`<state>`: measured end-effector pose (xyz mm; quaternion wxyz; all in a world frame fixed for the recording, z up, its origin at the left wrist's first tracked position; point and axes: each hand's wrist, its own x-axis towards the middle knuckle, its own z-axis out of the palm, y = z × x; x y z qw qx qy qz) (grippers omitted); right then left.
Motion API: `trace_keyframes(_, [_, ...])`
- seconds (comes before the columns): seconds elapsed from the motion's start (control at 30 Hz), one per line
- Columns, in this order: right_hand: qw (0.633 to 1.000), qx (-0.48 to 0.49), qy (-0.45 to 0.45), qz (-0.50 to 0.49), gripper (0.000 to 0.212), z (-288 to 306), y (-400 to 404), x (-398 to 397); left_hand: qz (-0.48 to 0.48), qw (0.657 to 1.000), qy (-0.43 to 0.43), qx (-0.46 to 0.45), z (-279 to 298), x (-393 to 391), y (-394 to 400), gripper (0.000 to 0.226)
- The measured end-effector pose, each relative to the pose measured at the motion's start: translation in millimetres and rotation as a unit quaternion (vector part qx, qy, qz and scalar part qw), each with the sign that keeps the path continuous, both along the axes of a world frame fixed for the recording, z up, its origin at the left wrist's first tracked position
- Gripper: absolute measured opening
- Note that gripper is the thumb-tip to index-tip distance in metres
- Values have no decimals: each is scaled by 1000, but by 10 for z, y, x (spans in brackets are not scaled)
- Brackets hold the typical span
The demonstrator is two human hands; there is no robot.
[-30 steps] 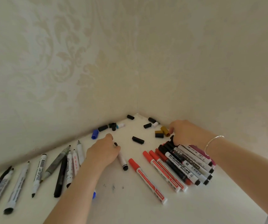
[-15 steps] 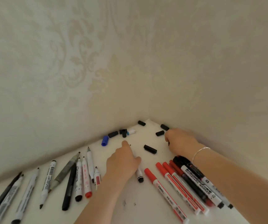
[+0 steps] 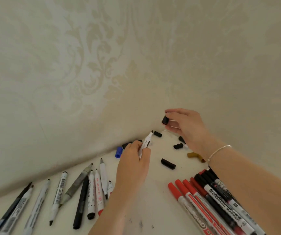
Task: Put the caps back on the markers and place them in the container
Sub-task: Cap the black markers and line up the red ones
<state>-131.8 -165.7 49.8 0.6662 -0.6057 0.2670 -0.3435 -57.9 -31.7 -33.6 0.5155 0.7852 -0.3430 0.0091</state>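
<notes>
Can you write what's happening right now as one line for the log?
left hand: holds uncapped marker, tip up | right hand: pinches black cap above table | cap not yet on | container not in view

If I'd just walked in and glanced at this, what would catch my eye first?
Probably the two hands raised near the wall corner: the left hand grips an uncapped white marker tip up, and the right hand pinches a black cap just above it. Next, the row of red-capped and black-capped markers lying at lower right, and loose caps scattered on the white table.
</notes>
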Motion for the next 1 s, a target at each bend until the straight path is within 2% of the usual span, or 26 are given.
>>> trace_keyframes(0.07, [1000,14,-1,21,15,-29,38,37,-3,1000,-2,-16,3,-1,16,27])
trace_keyframes(0.23, [1000,3,19,23,18,-110,56,116,2,999,-12,-40,27,23,50,25])
trace_keyframes(0.53, [989,-52,80,113,12,-32,64,153,28,998,-50,-28,17,93,95,21])
trace_keyframes(0.83, [983,-111,109,99,9,47,104,193,25,997,-64,-18,9,107,100,25])
trace_keyframes(1.0, [974,-128,130,133,18,36,154,192,15,998,-64,-4,-13,121,91,26])
